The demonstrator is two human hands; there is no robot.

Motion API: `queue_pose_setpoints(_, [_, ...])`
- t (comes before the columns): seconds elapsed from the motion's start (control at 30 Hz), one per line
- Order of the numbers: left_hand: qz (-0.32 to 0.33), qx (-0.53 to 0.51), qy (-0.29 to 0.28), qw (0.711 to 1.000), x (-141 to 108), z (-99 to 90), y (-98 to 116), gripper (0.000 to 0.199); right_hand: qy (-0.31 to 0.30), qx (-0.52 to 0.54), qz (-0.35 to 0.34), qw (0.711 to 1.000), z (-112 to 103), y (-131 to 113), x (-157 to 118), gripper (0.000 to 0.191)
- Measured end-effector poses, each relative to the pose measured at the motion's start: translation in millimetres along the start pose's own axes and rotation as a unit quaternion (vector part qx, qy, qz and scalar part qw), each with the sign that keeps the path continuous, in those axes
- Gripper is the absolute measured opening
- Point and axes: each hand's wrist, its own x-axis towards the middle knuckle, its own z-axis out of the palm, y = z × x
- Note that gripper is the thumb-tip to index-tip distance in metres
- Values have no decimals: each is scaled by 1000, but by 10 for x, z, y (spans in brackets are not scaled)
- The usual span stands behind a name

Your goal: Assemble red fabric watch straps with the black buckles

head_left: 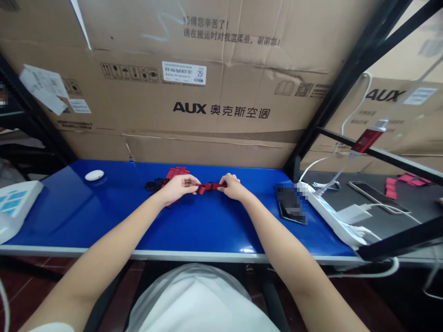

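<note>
A short red strap (211,186) with a small black piece on it is stretched between my two hands, just above the blue table (114,207). My left hand (182,188) pinches its left end between thumb and fingertips. Fingers curled, my right hand (232,186) grips the right end. Behind and beside my left hand lies a pile of red straps (178,172), partly hidden by that hand. Black cords or small black parts (152,185) lie in a tangle at the pile's left side.
A dark phone (291,205) and a white power strip (332,216) lie at the right. A white oval object (94,175) sits at the back left, a white device (19,207) at the left edge. Cardboard (221,143) stands behind the table, between black frame posts (311,129).
</note>
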Motion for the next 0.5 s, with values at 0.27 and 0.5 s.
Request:
queue_pose_setpoints(0.27, [-56,148,202,966,77,-162,-97,16,59,263,22,963,-100,-104,-30,17])
queue_pose_setpoints(0.5, [-2,-113,76,991,16,190,48,39,-111,477,-52,870,-110,-481,-198,36])
